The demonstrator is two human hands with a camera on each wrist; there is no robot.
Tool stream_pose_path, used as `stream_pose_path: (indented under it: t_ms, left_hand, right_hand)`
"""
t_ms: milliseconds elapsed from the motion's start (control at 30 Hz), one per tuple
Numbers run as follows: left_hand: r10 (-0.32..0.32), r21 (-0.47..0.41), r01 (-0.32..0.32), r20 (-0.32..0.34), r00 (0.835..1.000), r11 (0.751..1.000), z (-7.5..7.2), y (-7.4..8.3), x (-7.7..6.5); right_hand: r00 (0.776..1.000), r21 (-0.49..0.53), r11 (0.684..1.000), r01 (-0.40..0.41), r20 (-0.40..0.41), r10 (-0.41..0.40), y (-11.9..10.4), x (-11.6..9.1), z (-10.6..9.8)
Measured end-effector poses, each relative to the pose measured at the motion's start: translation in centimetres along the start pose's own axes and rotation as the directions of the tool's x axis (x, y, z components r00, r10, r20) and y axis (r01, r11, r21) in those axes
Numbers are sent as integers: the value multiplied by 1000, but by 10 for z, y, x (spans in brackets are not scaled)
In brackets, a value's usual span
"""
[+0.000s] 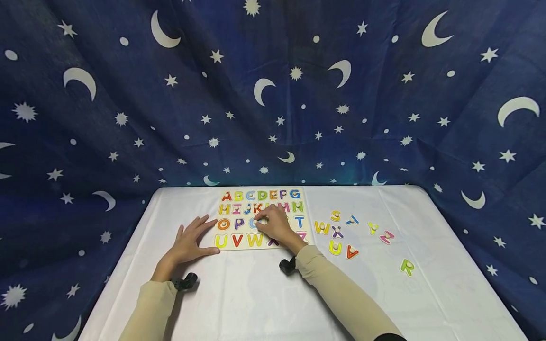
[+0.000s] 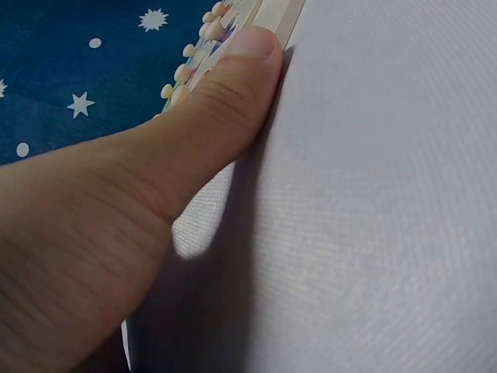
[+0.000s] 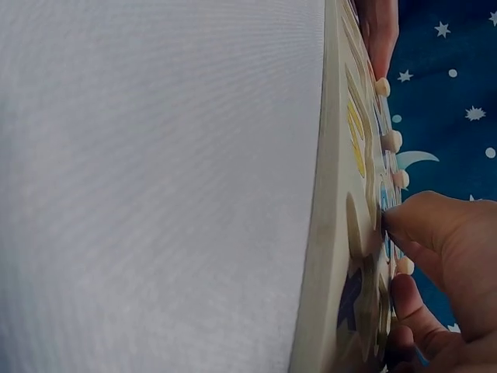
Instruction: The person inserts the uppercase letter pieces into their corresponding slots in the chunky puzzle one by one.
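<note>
Four rows of capital letters cover the pale letter board (image 1: 230,242), a flat slab with a smooth wood-like edge. Shaped recesses are sunk into its face; those for W and X along its near side show yellow and purple floors. Many of its letters carry small, pale, rounded knobs (image 2: 182,74).

Right of the board, nine loose letters are scattered, each a flat, bright shape with a pale border. Closest to it are the yellow W (image 1: 322,228), purple X (image 1: 337,232), orange-yellow S (image 1: 335,216) and yellow U (image 1: 335,247); beyond these lie a blue T (image 1: 352,220), a red V-shaped piece (image 1: 352,251), a yellow Y (image 1: 373,228) and a pink Z (image 1: 387,237). Farthest from the board is the green R (image 1: 407,267).

White cloth (image 1: 239,293), finely ribbed, spreads under the board, and a dark blue curtain printed with moons and stars hangs behind it.

Over the board's middle, the right hand (image 1: 277,225) pinches a blue letter piece (image 1: 252,225) between thumb and finger. That piece sits in the third row, directly below the fingertips and right of the purple P; whether it is fully seated cannot be told. At the board's left side, the left hand (image 1: 189,244) has its fingers spread apart, fingertips at the edge and thumb against the near corner.
</note>
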State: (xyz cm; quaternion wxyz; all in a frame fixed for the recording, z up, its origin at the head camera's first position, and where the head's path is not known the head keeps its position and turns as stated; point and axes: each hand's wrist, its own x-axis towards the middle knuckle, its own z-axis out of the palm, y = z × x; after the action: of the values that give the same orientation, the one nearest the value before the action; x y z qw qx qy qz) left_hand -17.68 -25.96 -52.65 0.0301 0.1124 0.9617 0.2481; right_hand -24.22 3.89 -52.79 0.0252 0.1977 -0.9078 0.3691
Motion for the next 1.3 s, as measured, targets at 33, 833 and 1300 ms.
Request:
stream_pose_path:
  t_ms: [33,833,1300]
  left_hand:
    - [2,1,-2,-1,1000,1000,0,0,0]
    - [-3,2,3,0,1000,1000,1,-3,0]
    - [6,2,-6,-10,1000,1000,1,0,-1]
  right_hand:
    - [1000,1,1000,3,1,-3,0,0,0]
    - [996,148,988,37,78,-49,2,0,-22]
    - [995,64,993,95,35,-97,55,-65,-127]
